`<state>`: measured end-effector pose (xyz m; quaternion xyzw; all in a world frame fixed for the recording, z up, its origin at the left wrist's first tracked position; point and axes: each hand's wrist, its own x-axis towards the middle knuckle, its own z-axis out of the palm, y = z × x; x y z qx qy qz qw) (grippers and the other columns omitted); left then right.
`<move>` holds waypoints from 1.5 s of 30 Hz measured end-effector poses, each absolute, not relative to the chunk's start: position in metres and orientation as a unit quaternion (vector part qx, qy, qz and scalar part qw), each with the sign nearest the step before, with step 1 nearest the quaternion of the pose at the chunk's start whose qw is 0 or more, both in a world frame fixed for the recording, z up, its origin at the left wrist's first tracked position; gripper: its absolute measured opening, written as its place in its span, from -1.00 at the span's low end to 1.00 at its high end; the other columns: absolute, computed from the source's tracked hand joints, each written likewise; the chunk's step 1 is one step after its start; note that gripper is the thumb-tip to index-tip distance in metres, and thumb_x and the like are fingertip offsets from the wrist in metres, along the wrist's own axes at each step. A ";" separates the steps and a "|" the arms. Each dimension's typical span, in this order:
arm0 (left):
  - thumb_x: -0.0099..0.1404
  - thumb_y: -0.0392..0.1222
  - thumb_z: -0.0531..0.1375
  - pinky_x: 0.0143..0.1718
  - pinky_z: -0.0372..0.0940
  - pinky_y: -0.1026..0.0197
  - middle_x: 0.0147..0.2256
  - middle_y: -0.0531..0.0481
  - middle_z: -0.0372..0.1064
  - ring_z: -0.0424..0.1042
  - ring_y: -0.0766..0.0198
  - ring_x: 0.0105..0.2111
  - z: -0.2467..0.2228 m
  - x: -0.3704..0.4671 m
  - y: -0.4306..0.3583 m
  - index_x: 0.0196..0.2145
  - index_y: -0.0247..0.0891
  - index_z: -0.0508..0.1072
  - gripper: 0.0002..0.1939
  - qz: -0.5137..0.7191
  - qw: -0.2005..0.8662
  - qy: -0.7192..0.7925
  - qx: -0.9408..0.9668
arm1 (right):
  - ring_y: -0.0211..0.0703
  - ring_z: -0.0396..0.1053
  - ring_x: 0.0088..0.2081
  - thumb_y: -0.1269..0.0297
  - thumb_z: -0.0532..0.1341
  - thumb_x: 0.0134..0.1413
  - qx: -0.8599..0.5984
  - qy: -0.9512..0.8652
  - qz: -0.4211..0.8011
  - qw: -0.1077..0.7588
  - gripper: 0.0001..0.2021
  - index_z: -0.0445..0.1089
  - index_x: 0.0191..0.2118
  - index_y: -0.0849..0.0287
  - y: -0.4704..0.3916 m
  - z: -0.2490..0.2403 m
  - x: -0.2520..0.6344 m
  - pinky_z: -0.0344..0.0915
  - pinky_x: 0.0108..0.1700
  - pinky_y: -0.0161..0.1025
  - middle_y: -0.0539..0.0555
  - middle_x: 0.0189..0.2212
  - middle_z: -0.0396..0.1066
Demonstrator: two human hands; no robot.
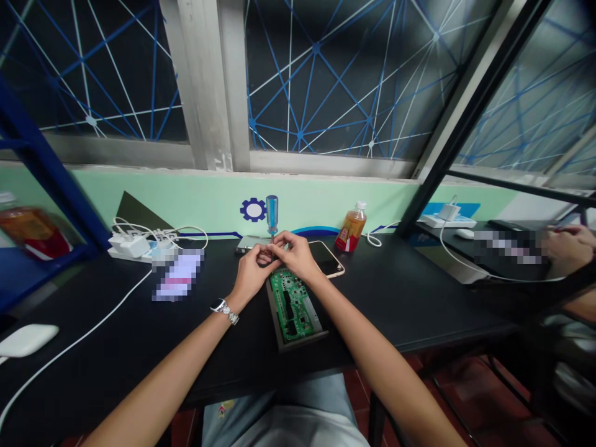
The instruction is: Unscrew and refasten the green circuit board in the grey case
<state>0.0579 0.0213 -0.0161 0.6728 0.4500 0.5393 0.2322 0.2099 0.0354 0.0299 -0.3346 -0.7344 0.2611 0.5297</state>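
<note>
- I see a black desk (386, 316) against a pale green wall (214, 192), under a dark window (339, 81) crossed with blue and white lines.
- In the middle of the desk, straight ahead of the seated person, a green circuit board (300, 301) lies in an open metal case (305, 340).
- At its far end a blue-handled screwdriver (272, 214) stands nearly upright, handle on top; fingers hide its tip, so I cannot tell what it touches.
- The right hand (297, 253) has thumb and forefinger pinched closed on the shaft, below the handle.
- The left hand (251, 270) meets it there, fingers curled inward; they overlap too much for me to tell whether it grips the shaft or something small.
- A loose pinch could let the tall handle tip over, and the tip might then skid across the board and scratch it.
- Neither palm seems to brace the case, so a sideways push could make it slide.
- Just beside the right hand lies a phone (328, 259), near enough for a slipping elbow or tool to knock.
- Farther out stand a drink bottle (351, 228) and, to the left, a power strip (128, 248) with tangled white cables (195, 230).
</note>
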 end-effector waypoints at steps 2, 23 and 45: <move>0.10 0.00 0.37 -0.36 0.36 0.27 -0.44 0.02 0.47 0.46 0.26 -0.44 -0.016 0.058 0.022 -0.32 -0.26 0.42 -0.68 0.541 0.229 0.455 0.670 | -0.22 0.38 -0.38 0.17 0.29 0.06 -0.344 -0.729 0.252 0.535 -0.82 0.42 -0.36 0.19 0.033 0.029 0.206 0.27 -0.31 -0.31 0.00 -0.46 0.44; 0.33 -0.03 0.19 -0.01 0.39 -0.01 -0.15 -0.19 0.58 0.55 0.01 -0.12 -0.017 0.050 0.028 -0.11 -0.35 0.55 -0.66 0.487 0.378 0.350 0.705 | -0.19 0.46 -0.35 0.14 0.20 0.17 -0.302 -0.737 0.414 0.441 -0.67 0.46 -0.02 0.21 0.033 0.040 0.222 0.44 -0.33 -0.24 0.12 -0.17 0.54; 0.13 -0.03 0.34 -0.27 0.42 0.17 -0.39 -0.09 0.57 0.55 0.11 -0.36 -0.015 0.053 0.025 -0.36 -0.31 0.56 -0.74 0.541 0.341 0.407 0.652 | -0.22 0.36 -0.38 0.09 0.28 0.07 -0.371 -0.746 0.227 0.505 -0.73 0.43 -0.21 0.18 0.034 0.033 0.209 0.26 -0.26 -0.28 -0.01 -0.41 0.46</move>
